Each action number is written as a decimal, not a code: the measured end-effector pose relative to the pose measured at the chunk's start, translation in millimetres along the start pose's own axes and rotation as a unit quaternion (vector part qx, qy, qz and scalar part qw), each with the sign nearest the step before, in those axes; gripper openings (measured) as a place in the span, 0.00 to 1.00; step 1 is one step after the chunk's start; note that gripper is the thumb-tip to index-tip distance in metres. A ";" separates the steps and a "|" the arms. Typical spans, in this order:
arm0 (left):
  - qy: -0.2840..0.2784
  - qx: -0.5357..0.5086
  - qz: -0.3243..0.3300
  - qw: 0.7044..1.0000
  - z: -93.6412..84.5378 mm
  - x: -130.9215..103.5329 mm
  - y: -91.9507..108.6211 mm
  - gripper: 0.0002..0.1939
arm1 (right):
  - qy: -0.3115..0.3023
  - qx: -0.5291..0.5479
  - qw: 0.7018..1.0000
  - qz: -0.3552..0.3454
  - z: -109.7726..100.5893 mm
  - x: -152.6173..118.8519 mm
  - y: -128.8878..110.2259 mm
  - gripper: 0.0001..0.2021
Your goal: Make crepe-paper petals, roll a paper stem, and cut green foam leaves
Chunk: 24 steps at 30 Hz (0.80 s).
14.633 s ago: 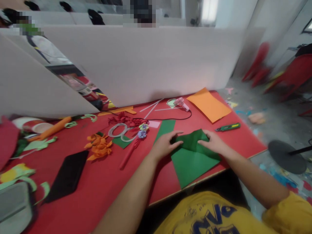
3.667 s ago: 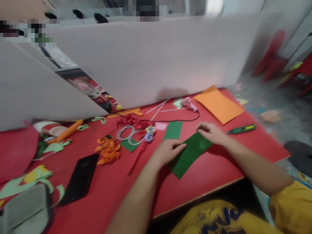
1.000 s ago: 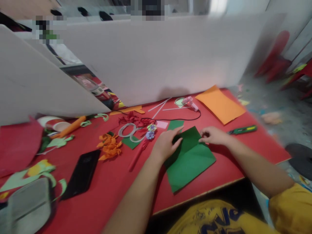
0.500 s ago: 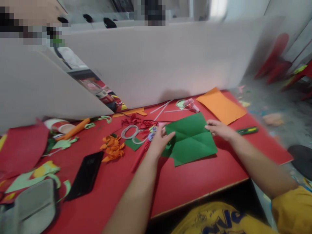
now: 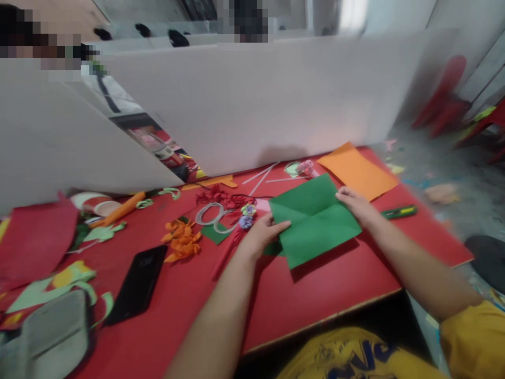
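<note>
A square green sheet of paper (image 5: 315,221), marked with creases that cross near its middle, is held tilted just above a red table (image 5: 288,316), close to the front edge, with its shadow falling beneath. The wearer's left hand (image 5: 262,234) grips the sheet's left edge, thumb flat on the upper face and the other fingers mostly hidden. The right hand (image 5: 357,205) pinches the sheet's right edge near the far corner between thumb and fingers. Another piece of green paper (image 5: 275,249) peeks out on the table under the sheet's left side. To the right of the sheet, beyond the right wrist, lies a green cutter (image 5: 400,212); behind the sheet and to the right is an orange sheet (image 5: 361,171). Directly behind the green sheet is a pink glue gun (image 5: 305,168), with thin pale sticks (image 5: 260,179) farther left. Just left of the sheet are small yellow and purple paper flowers (image 5: 248,217) on a red stem (image 5: 224,258), then a coil of clear tubing (image 5: 209,213) and crumpled orange paper petals (image 5: 182,239). Well to the left and nearer the wearer rests a black phone (image 5: 138,284), and past it a grey case (image 5: 57,337)
</note>
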State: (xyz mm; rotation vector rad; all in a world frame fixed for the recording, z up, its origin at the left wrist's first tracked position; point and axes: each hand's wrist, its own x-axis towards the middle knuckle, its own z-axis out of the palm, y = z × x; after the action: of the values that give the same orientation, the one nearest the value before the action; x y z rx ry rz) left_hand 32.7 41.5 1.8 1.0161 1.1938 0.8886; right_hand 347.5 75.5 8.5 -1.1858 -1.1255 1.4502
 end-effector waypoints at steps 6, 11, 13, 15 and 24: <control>0.013 0.014 0.024 1.000 18.5 -0.6 -11.8 0.33 | -0.014 -0.111 0.989 -0.094 5.9 -7.2 -5.1 0.21; 0.035 0.039 0.083 0.995 32.1 -0.7 -21.3 0.32 | 0.011 -0.247 0.952 -0.178 11.3 -13.2 -4.3 0.14; 0.030 0.023 0.087 0.995 33.9 -1.9 -20.9 0.32 | 0.006 -0.254 0.952 -0.173 12.1 -15.2 -5.5 0.14; 0.033 0.003 0.085 0.996 34.6 -3.2 -18.8 0.32 | -0.013 -0.227 0.962 -0.152 12.8 -17.0 -7.8 0.15; 0.039 -0.072 0.055 0.995 20.6 2.0 -11.3 0.36 | -0.047 -0.061 0.995 -0.069 10.1 -15.5 -11.0 0.22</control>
State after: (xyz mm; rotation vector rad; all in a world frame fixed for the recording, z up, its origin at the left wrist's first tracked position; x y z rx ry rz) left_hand 53.6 36.8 -8.1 0.9457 1.1294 1.0933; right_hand 340.4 61.1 22.8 -1.1088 -1.3520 1.3582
